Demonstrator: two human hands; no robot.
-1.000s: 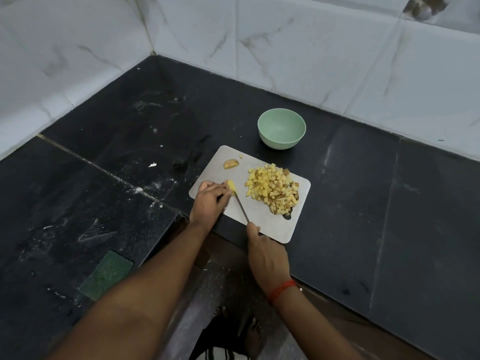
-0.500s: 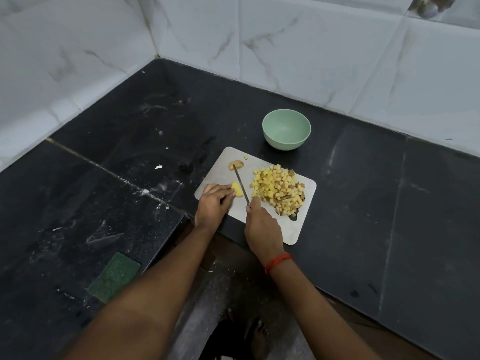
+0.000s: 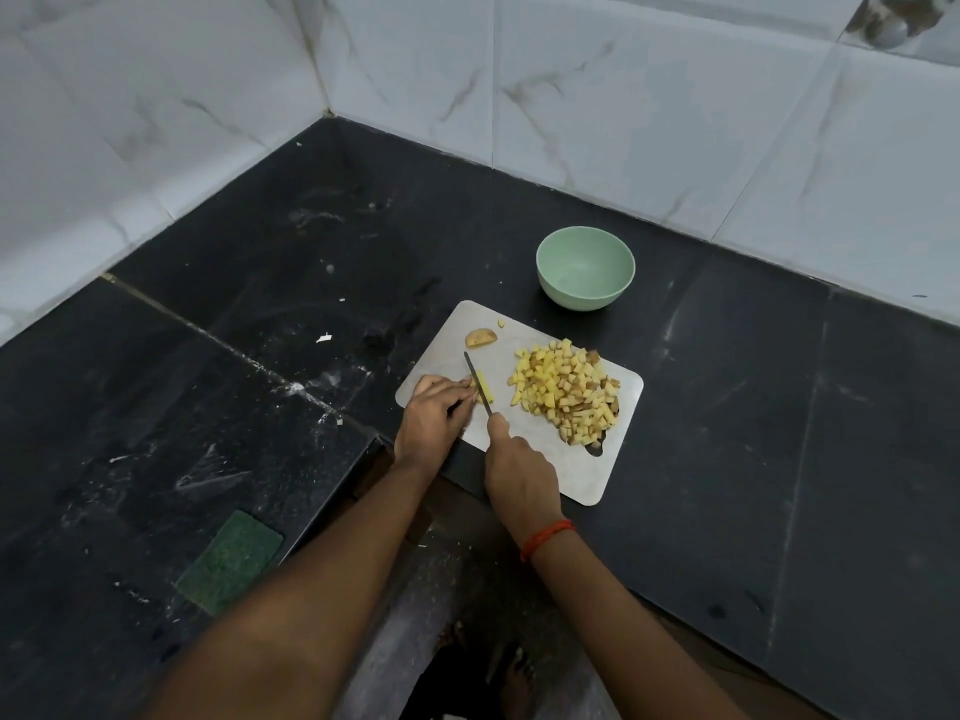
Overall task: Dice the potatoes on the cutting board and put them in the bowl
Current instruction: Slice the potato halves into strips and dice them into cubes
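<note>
A grey cutting board [image 3: 582, 470] lies on the black counter. A heap of diced potato [image 3: 566, 394] covers its right half. My left hand [image 3: 434, 423] pins a small yellow potato piece [image 3: 483, 386] at the board's left edge. My right hand [image 3: 519, 470] grips a knife [image 3: 478, 376] whose blade rests along that piece, tip pointing away from me. A potato end with skin [image 3: 480, 337] lies near the board's far left corner. The pale green bowl [image 3: 585, 267] stands just beyond the board and holds nothing.
A green scouring pad [image 3: 231, 561] lies on the counter at lower left. White marble-tiled walls [image 3: 363, 96] close the corner behind. The counter edge [image 3: 363, 459] runs under my forearms, with the floor and bare feet below. White crumbs speckle the counter left of the board.
The knife has shifted left against the potato piece under my left fingers, after swinging forward on the board. My right hand drew back slightly. The view moved a little.
</note>
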